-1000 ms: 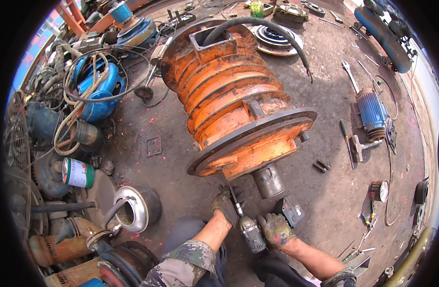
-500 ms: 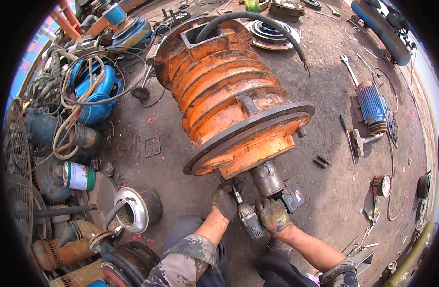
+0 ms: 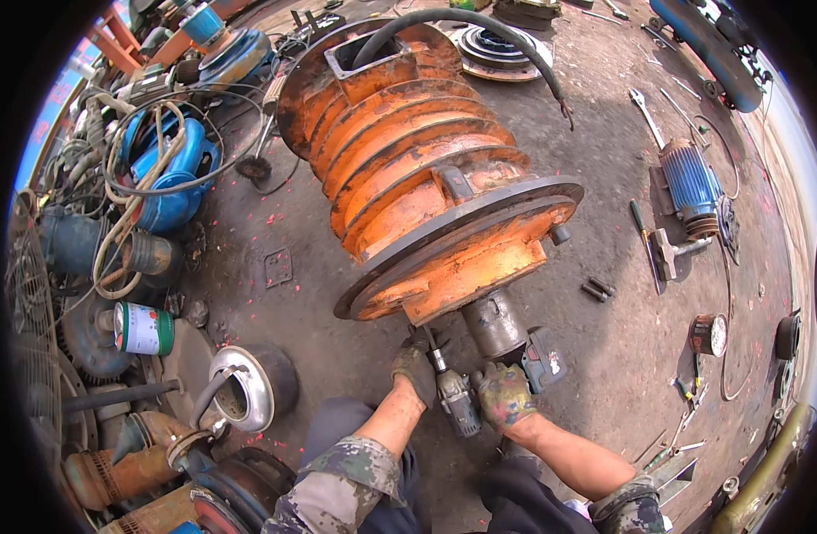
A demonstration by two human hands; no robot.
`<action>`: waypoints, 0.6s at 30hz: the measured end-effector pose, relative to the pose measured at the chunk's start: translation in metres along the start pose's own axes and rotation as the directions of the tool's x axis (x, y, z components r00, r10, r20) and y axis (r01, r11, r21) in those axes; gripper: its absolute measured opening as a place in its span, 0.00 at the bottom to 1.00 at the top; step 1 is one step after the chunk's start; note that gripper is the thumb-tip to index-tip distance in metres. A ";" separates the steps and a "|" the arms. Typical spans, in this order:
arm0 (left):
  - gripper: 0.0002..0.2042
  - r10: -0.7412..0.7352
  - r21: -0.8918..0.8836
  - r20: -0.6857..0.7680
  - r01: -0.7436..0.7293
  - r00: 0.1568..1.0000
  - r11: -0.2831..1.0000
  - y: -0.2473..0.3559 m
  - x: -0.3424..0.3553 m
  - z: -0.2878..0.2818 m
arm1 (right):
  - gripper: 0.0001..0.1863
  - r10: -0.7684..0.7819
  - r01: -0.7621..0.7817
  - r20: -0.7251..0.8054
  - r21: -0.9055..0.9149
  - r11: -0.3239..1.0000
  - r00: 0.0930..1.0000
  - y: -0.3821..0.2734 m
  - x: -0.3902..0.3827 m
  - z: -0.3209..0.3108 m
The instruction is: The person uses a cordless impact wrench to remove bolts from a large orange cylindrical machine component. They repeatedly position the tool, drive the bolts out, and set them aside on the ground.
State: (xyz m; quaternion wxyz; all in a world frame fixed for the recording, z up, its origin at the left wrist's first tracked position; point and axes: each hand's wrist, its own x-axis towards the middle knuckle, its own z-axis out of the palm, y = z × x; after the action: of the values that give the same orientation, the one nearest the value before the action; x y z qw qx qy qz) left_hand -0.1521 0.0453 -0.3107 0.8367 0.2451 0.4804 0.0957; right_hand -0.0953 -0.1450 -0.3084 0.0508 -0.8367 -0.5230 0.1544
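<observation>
An orange ribbed machine housing (image 3: 423,134) with a dark flanged rim and steel shaft sleeve (image 3: 493,325) lies before me. My right hand (image 3: 504,398), in a stained glove, grips a grey cordless impact wrench (image 3: 457,402), its battery (image 3: 542,358) beside the sleeve. The wrench's socket end points up under the flange at the left of the sleeve. My gloved left hand (image 3: 414,369) is closed next to that socket end, by a thin rod; exactly what its fingers hold is hidden.
Pumps, pipes and cables (image 3: 164,169) crowd the left, with a paint can (image 3: 144,329) and steel pot (image 3: 245,390). On the right lie a blue motor (image 3: 691,182), spanner (image 3: 647,114), small tin (image 3: 708,335), tools and steel pins (image 3: 599,288).
The wrench and my right hand have moved slightly forward toward the flange; my left hand has shifted up with them. The surroundings sit higher in the view.
</observation>
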 end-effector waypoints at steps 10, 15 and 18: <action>0.17 0.017 -0.170 0.007 -0.016 1.000 0.985 -0.004 0.012 -0.011 | 0.14 0.017 -0.026 0.174 0.049 0.998 0.985 0.004 0.013 -0.010; 0.22 0.086 -0.141 0.174 -0.061 0.981 0.988 0.008 0.002 -0.004 | 0.13 -0.037 0.028 0.120 0.074 0.997 0.992 0.006 0.015 -0.005; 0.21 0.112 -0.144 0.127 -0.094 0.985 0.985 0.000 0.009 0.000 | 0.12 -0.016 0.006 0.126 0.087 0.996 0.992 0.008 0.012 -0.002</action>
State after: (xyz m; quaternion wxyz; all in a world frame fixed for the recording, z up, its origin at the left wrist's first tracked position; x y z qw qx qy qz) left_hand -0.1478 0.0486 -0.3176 0.8760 0.2175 0.4016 0.1550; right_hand -0.0828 -0.1382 -0.3112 0.0546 -0.8194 -0.5226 0.2293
